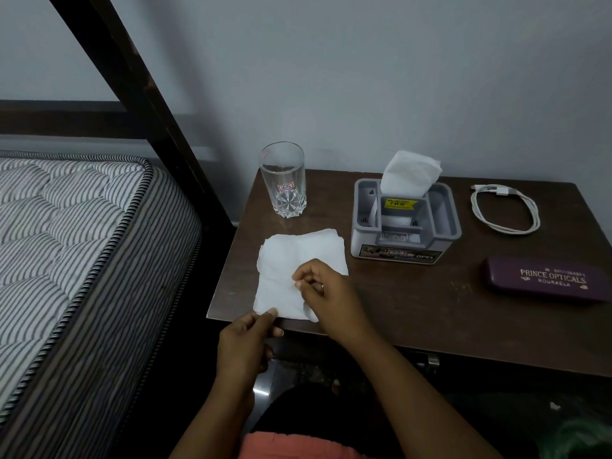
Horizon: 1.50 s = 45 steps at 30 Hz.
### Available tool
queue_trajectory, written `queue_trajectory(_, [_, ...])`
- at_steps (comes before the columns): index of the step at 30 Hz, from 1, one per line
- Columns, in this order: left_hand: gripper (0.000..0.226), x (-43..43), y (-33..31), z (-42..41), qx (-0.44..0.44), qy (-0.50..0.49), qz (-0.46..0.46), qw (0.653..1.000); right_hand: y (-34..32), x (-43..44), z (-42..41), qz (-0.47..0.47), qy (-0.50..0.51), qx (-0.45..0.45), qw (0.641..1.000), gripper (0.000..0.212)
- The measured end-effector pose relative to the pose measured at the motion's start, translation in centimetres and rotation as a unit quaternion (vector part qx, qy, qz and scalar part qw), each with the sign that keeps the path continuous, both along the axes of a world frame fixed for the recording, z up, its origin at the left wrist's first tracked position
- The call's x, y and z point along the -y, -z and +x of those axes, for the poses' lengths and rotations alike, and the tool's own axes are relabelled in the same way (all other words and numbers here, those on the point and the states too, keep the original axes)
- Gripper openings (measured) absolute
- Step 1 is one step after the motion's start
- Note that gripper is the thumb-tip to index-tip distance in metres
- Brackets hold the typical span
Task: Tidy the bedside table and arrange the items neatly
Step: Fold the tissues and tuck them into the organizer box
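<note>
A white tissue point(291, 263) lies flat on the front left corner of the dark wooden bedside table point(414, 293). My left hand point(245, 342) pinches the tissue's near left corner at the table edge. My right hand point(326, 289) rests on the tissue's right side, fingertips pinched on it. Behind the tissue stands an empty clear glass point(284, 180) with a small sticker. A grey tissue holder point(405, 220) with white tissue sticking out of its top stands in the middle. A coiled white cable point(505, 208) and a purple spectacle case point(546, 279) lie at the right.
A striped mattress point(66, 243) and a dark bed frame post point(139, 94) are on the left, close to the table. A grey wall rises behind the table. A metal drawer handle point(430, 361) shows under the table's front edge.
</note>
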<state>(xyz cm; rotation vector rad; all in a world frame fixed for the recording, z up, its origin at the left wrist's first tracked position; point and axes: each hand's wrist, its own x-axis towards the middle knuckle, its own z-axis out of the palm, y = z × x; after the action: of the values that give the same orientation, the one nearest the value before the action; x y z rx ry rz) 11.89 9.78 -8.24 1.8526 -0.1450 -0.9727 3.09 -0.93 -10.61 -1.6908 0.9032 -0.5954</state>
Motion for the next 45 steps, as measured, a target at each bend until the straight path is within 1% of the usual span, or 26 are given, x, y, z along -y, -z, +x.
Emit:
queue_trajectory(4, [0.019, -0.2, -0.5, 0.2, -0.023, -0.006, -0.004, 1.000, -0.5, 0.3, 0.0, -0.042, 0.032, 0.011, 0.999, 0.012])
queue_trajectory(7, [0.017, -0.2, -1.4, -0.1, -0.061, -0.036, -0.079, 0.994, -1.5, 0.5, -0.2, -0.052, 0.042, 0.021, 0.998, 0.013])
queue_trajectory(9, [0.016, 0.5, -2.3, -0.6, -0.173, -0.074, -0.145, 0.971, -2.9, 0.8, -0.3, -0.088, 0.038, 0.017, 0.995, 0.015])
queue_trajectory(11, [0.038, 1.7, -3.0, -0.9, -0.319, -0.116, -0.189, 0.922, -5.0, 0.8, -0.7, -0.140, 0.027, 0.008, 0.990, 0.017])
queue_trajectory(13, [0.060, 3.0, -3.7, -1.1, -0.408, -0.131, -0.219, 0.877, -7.5, 0.3, -1.4, -0.194, -0.009, -0.012, 0.981, 0.018])
queue_trajectory(15, [0.069, 3.8, -3.9, -1.0, -0.448, -0.131, -0.266, 0.843, -9.5, -1.0, -2.3, -0.268, -0.062, -0.062, 0.959, 0.019])
queue_trajectory(17, [0.073, 3.9, -4.3, -1.3, -0.470, -0.113, -0.293, 0.825, -10.7, -2.8, -3.3, -0.385, -0.105, -0.134, 0.907, 0.025])
queue_trajectory(18, [0.076, 3.6, -4.7, -1.6, -0.476, -0.090, -0.310, 0.818, -11.1, -3.9, -3.7, -0.417, -0.123, -0.171, 0.884, 0.032])
queue_trajectory(20, [0.083, 2.5, -5.5, -2.0, -0.469, -0.056, -0.298, 0.830, -11.7, -5.9, -4.6, -0.431, -0.115, -0.176, 0.877, 0.036])
queue_trajectory(22, [0.088, 1.1, -7.2, -2.9, -0.445, 0.058, -0.280, 0.849, -13.4, -7.5, -5.7, -0.363, -0.080, -0.098, 0.923, 0.030])
queue_trajectory(23, [0.091, 0.3, -8.6, -3.0, -0.393, 0.103, -0.253, 0.878, -14.0, -8.0, -6.4, -0.318, -0.040, -0.033, 0.947, 0.029])
queue_trajectory(25, [0.091, -1.1, -9.7, -2.5, -0.335, 0.096, -0.284, 0.893, -15.8, -8.0, -7.7, -0.218, 0.081, 0.068, 0.970, 0.027])
queue_trajectory(26, [0.087, -1.6, -9.4, -3.0, -0.327, 0.083, -0.320, 0.885, -16.2, -7.5, -8.7, -0.144, 0.151, 0.108, 0.972, 0.026])
queue_trajectory(27, [0.084, -2.0, -9.4, -2.9, -0.366, 0.045, -0.319, 0.873, -16.4, -6.7, -9.7, -0.042, 0.207, 0.144, 0.967, 0.030])
queue_trajectory(30, [0.073, -3.3, -10.4, -3.7, -0.441, 0.091, -0.376, 0.810, -16.1, -5.3, -11.4, 0.245, 0.184, 0.197, 0.931, 0.065])
queue_trajectory(31, [0.074, -3.9, -10.7, -4.2, -0.470, 0.103, -0.380, 0.790, -16.1, -5.5, -11.7, 0.297, 0.159, 0.191, 0.922, 0.065])
queue_trajectory(33, [0.078, -4.7, -11.3, -5.2, -0.474, 0.079, -0.388, 0.786, -16.7, -6.3, -12.2, 0.329, 0.114, 0.182, 0.919, 0.055])
queue_trajectory(35, [0.064, -5.1, -11.3, -5.7, -0.474, 0.091, -0.412, 0.773, -17.2, -7.4, -12.6, 0.301, 0.107, 0.184, 0.930, 0.047])
queue_trajectory(36, [0.064, -5.2, -11.9, -6.0, -0.428, 0.092, -0.389, 0.811, -17.3, -8.0, -12.9, 0.271, 0.125, 0.182, 0.937, 0.042])
queue_trajectory(37, [0.069, -5.6, -11.9, -6.3, -0.398, 0.080, -0.390, 0.826, -17.5, -8.6, -13.2, 0.212, 0.156, 0.166, 0.950, 0.037])
queue_trajectory(38, [0.074, -6.1, -12.3, -6.7, -0.405, 0.082, -0.389, 0.824, -17.8, -9.4, -13.5, 0.109, 0.194, 0.129, 0.966, 0.031])
queue_trajectory(39, [0.076, -6.2, -12.3, -6.8, -0.445, 0.093, -0.388, 0.802, -18.1, -10.3, -13.8, -0.038, 0.213, 0.080, 0.973, 0.025])
queue_trajectory(41, [0.080, -6.5, -12.2, -7.1, -0.516, 0.121, -0.413, 0.741, -19.0, -12.4, -14.0, -0.278, 0.166, 0.023, 0.946, 0.017])
queue_trajectory(42, [0.081, -7.0, -12.6, -7.5, -0.543, 0.134, -0.433, 0.707, -19.4, -13.8, -13.9, -0.328, 0.129, 0.009, 0.936, 0.018])
queue_trajectory(43, [0.082, -7.3, -12.6, -7.6, -0.545, 0.140, -0.449, 0.694, -19.6, -14.9, -13.6, -0.350, 0.099, -0.001, 0.931, 0.019])
queue_trajectory(45, [0.081, -7.5, -13.3, -8.3, -0.529, 0.137, -0.436, 0.715, -19.4, -16.4, -13.3, -0.378, 0.069, -0.025, 0.923, 0.025])
